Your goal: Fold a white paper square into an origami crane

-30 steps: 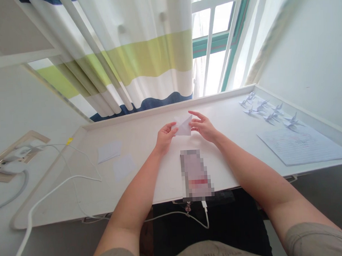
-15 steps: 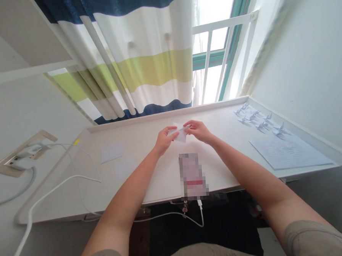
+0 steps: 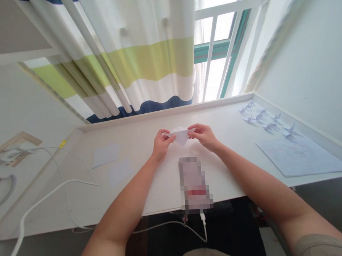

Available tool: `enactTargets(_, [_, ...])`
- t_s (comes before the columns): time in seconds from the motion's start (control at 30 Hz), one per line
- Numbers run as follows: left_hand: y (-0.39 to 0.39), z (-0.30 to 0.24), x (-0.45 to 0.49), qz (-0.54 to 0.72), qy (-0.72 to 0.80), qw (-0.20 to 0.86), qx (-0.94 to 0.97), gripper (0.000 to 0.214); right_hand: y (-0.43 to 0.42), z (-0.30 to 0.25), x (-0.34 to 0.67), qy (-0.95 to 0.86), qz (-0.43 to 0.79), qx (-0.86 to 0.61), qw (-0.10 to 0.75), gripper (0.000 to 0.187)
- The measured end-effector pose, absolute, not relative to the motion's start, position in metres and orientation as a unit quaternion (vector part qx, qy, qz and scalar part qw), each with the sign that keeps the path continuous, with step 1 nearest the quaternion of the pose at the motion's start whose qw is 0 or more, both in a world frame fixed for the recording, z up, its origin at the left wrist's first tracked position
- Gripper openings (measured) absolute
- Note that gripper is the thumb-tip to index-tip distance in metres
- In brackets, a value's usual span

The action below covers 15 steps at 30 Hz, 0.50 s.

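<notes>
A small folded piece of white paper (image 3: 181,135) is held just above the white desk (image 3: 143,144), between both hands. My left hand (image 3: 161,145) pinches its left corner with thumb and fingers closed. Its right corner is pinched by my right hand (image 3: 205,135). The paper forms a downward-pointing triangle. A blurred phone-sized object (image 3: 194,184) lies on the desk right below the hands, near the front edge.
Two white paper squares (image 3: 106,154) lie on the desk at left. Several folded paper cranes (image 3: 266,119) and a lined sheet (image 3: 300,155) sit at right. White cables (image 3: 48,188) trail from a wall socket at left. A striped curtain (image 3: 133,65) and window are behind the desk.
The right hand, open-fingered a second ago, has closed onto the paper's right corner. The paper has turned from a tilted flap into a flat triangle held between both hands.
</notes>
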<state>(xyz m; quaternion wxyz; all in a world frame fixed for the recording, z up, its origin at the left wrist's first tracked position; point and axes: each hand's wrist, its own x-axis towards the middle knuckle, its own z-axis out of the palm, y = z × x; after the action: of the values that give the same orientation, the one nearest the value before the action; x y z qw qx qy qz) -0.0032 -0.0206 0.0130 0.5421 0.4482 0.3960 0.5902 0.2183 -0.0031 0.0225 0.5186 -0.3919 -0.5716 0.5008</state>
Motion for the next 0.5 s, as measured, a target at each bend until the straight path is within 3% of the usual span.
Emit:
enactTargets(0.2, [-0.033,0.015,-0.001,0.588,0.394,0.555,0.436,0.054,-0.011,0.031,0.218,-0.585,0.526,-0.379,0.487,0.049])
enactTargets(0.5, [-0.038,0.011,0.001,0.566,0.380,0.580,0.447,0.056,-0.016,0.032,0.213,-0.572,0.525,-0.373,0.508,0.051])
